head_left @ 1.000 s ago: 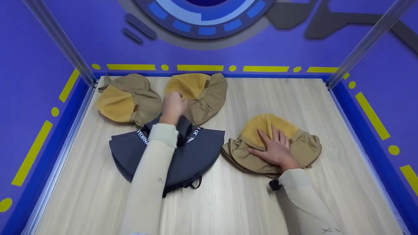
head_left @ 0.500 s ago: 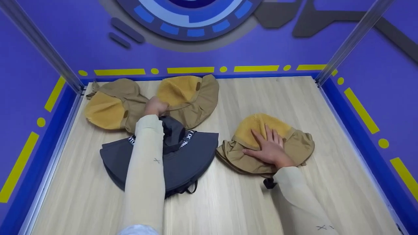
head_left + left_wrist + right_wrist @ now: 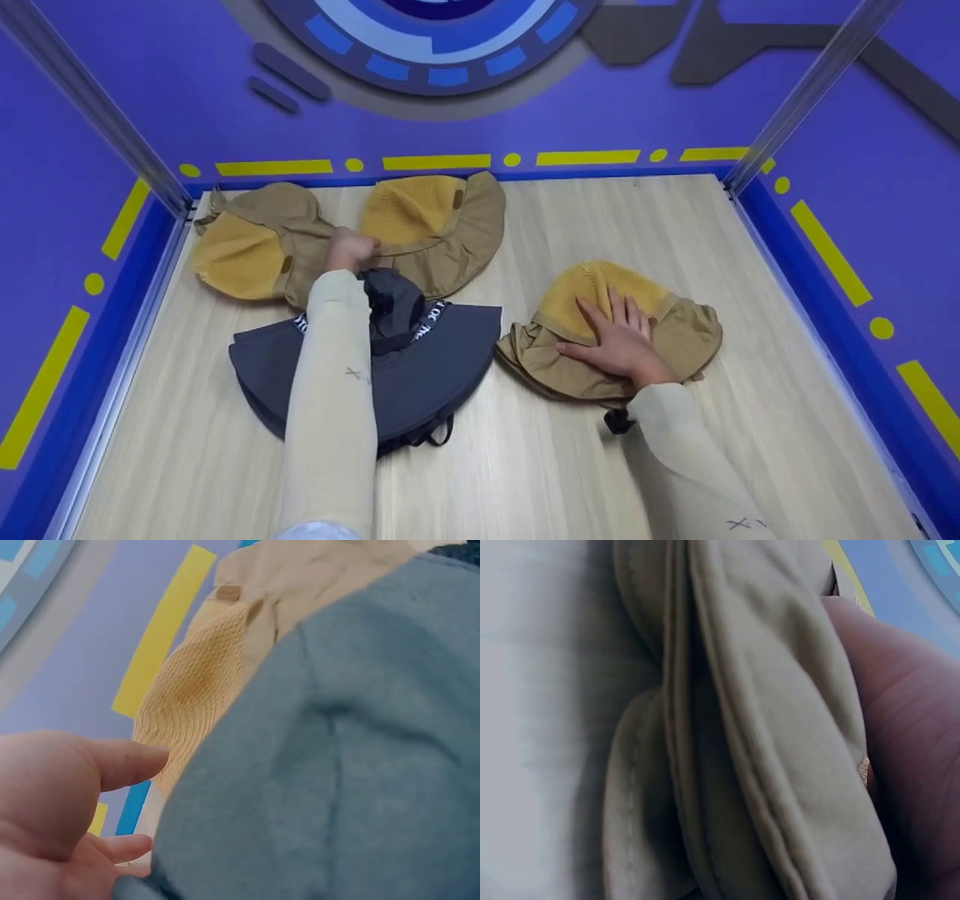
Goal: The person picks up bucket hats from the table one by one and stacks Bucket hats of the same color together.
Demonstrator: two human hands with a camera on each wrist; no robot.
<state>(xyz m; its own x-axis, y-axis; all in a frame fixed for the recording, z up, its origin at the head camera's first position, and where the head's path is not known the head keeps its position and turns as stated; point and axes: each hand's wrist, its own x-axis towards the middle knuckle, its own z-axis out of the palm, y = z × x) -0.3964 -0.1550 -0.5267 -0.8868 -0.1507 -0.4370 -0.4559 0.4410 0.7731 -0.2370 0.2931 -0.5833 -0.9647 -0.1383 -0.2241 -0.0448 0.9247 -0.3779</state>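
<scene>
My left hand [image 3: 351, 249] is at the top of a dark grey wide-brim hat [image 3: 442, 375], beside the brims of two tan-and-mustard hats. In the left wrist view, its thumb and fingers [image 3: 131, 765] stand apart at the edge of the dark crown [image 3: 337, 727], with background showing between them. My right hand [image 3: 619, 345] lies flat with spread fingers on another tan-and-mustard hat [image 3: 592, 289], pressing on crown and brim. Folded brim layers [image 3: 780, 712] fill the right wrist view, with part of the right hand [image 3: 907, 720] beside them.
One mustard-crowned hat [image 3: 240, 255] lies at the back left; another [image 3: 416, 206] lies to its right, near the back wall. The wooden tabletop [image 3: 637, 217] is bounded by blue panels [image 3: 840, 247] and metal posts [image 3: 817, 90].
My left hand came down and left from over the back middle hat to the dark hat's top, and then shifted slightly. The right hand stays on its hat. The head view turned slightly.
</scene>
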